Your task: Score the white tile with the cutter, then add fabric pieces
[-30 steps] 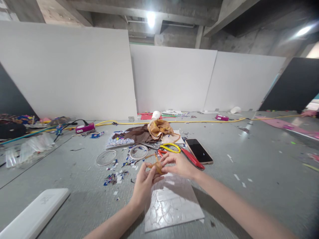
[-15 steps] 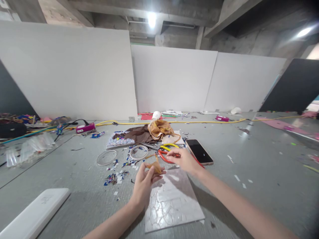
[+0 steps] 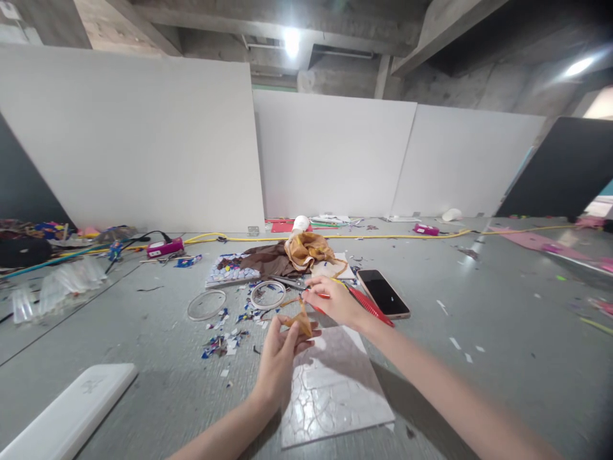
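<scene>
My left hand [image 3: 278, 348] holds a small orange-brown piece of thin cloth [image 3: 301, 322] between thumb and fingers, over the far left corner of a white board [image 3: 340, 396] with a raised cracked-stone pattern. At the cloth's upper tip, the thumb and fingertips of my right hand [image 3: 335, 301] are pinched together. Behind that hand lies a tool with red handles [image 3: 372, 308], partly covered. A yellow-handled tool also peeks out there, mostly hidden. Crumpled tan cloth [image 3: 309, 250] and dark brown cloth [image 3: 268, 259] are heaped farther back.
A phone [image 3: 383, 292] lies right of the tools. Two tape rings, one white [image 3: 268, 307] and one thin [image 3: 207, 319], sit left of my hands among scraps [image 3: 219, 345]. A white slab [image 3: 71, 409] lies front left. A yellow cable [image 3: 383, 237] crosses behind, before white panels [image 3: 335, 153].
My right hand has moved left from over the red handles to the cloth's upper tip, uncovering more of the red handles. My left hand keeps its hold on the cloth.
</scene>
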`<state>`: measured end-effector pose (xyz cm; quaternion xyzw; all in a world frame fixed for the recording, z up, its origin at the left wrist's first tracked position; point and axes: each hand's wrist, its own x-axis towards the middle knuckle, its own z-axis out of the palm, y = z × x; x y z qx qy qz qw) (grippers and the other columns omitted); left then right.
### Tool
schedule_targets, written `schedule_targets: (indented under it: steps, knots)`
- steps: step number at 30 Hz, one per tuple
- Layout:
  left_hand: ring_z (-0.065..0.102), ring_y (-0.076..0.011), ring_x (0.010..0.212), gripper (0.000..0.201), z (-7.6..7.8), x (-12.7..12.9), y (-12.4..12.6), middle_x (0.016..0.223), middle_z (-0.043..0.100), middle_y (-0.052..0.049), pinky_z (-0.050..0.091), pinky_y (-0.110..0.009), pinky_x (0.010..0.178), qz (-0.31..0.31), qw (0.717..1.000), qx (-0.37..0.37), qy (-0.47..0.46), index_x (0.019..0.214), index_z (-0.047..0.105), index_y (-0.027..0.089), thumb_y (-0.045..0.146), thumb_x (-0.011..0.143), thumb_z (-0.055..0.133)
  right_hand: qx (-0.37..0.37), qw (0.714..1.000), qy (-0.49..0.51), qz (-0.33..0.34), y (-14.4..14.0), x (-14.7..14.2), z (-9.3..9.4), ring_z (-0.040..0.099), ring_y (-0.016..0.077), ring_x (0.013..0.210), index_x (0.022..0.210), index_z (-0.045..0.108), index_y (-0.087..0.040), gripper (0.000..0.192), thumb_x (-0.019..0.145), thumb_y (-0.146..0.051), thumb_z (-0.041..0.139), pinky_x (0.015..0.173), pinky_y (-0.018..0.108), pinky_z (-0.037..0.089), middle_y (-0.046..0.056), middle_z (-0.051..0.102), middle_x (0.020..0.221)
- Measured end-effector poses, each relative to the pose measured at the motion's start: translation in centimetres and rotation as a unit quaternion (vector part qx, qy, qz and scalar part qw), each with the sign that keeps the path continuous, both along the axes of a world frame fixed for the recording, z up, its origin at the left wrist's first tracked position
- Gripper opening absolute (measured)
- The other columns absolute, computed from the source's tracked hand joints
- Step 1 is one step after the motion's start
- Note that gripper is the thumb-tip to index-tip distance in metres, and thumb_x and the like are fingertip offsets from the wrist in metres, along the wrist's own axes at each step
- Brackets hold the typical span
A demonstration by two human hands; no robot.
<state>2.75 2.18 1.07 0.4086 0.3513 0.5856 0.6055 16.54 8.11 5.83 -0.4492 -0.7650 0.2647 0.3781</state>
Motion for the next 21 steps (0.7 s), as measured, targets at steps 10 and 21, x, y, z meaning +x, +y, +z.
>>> schedule_targets:
  steps: [10,21]
  knots:
    - [0.065,-0.0204,0.080,0.024,0.1,-0.7,-0.1,0.083,0.069,-0.005,0.049,-0.030,0.071,-0.021,0.987,0.068,0.142,0.083,0.044,0.021,0.042,0.080,0.056,-0.134,0.978,0.156,0.033,-3.1,1.8,0.0,0.055,0.0195,0.102,0.073,0.065,-0.017,0.014,0.072,-0.031,0.065,0.086,0.033,0.043,0.007,0.058,0.108]
    - [0.052,-0.0155,0.070,0.023,-0.7,-2.6,-0.2,0.087,0.053,-0.005,0.044,-0.026,0.064,0.022,0.758,0.368,0.538,0.081,0.055,0.018,0.006,0.071,0.039,-0.100,0.990,-0.066,0.080,-4.6,3.5,-3.6,0.056,0.0165,0.086,0.068,0.060,-0.018,0.011,0.077,-0.014,0.055,0.077,0.029,0.043,0.004,0.058,0.094]
